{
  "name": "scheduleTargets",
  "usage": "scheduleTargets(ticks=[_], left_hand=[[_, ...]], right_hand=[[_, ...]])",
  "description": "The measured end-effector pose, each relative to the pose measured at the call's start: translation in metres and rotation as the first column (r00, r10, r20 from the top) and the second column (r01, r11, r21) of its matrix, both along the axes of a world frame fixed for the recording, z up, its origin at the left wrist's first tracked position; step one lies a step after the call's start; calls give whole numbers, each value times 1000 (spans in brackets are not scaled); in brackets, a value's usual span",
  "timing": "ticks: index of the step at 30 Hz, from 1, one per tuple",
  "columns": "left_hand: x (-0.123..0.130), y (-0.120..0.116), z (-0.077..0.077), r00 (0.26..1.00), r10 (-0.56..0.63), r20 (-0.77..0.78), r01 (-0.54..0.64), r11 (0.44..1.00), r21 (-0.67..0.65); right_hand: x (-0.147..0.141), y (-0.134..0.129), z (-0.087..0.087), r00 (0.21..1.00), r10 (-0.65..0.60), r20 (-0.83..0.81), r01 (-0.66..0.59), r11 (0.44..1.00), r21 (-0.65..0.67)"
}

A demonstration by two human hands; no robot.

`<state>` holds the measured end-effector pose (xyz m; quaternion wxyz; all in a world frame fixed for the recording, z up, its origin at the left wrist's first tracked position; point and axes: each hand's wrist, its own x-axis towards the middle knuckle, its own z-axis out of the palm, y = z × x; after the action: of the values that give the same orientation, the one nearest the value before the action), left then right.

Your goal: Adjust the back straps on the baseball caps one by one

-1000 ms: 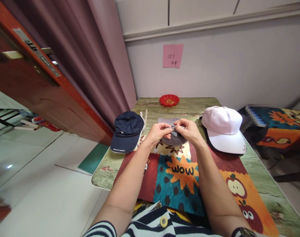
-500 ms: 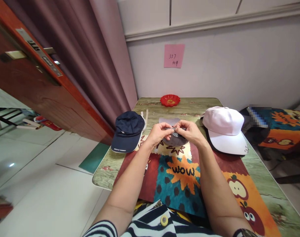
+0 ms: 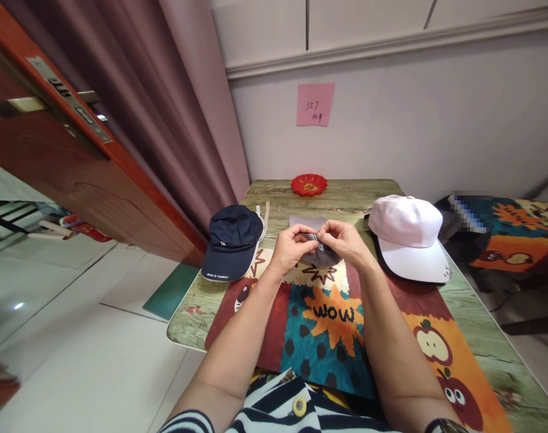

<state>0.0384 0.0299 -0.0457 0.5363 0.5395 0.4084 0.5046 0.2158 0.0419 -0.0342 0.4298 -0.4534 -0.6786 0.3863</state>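
Note:
A grey cap rests on the patterned mat, its pale brim facing the wall and its back edge toward me. My left hand pinches the cap's edge or strap between thumb and fingers. Close beside it, my right hand pinches the same part, and the fingertips of both hands nearly meet. The small detail between the fingertips is mostly covered. A navy cap with a white-edged brim sits to the left. On the right, a white cap lies over something dark.
At the table's far edge stands a red scalloped dish. The mat covers the near part of the wooden-look table. A door and a curtain border the left side. A pink note hangs on the wall.
Both hands stay on the grey cap, with only small finger shifts at its strap or edge. The whole view has shifted slightly; the other caps have not moved.

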Motion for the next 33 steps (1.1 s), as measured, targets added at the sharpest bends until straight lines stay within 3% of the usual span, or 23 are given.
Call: scheduleTargets(ticks=[6,20,24,33], left_hand=[[-2,-4,0,990,61,-130,-46,992,117],[-8,-5,-6,986,-94,-138,113,985,133],[-9,-5,-5,984,-119,-135,135,984,114],[-12,1,-12,992,-38,-122,45,998,52]], right_hand=[[1,-4,6,999,21,37,-20,1000,-13],[18,-9,14,978,206,-27,-207,962,-179],[17,-8,11,982,181,-60,-189,962,-196],[-2,6,-14,972,38,-230,-73,987,-144]])
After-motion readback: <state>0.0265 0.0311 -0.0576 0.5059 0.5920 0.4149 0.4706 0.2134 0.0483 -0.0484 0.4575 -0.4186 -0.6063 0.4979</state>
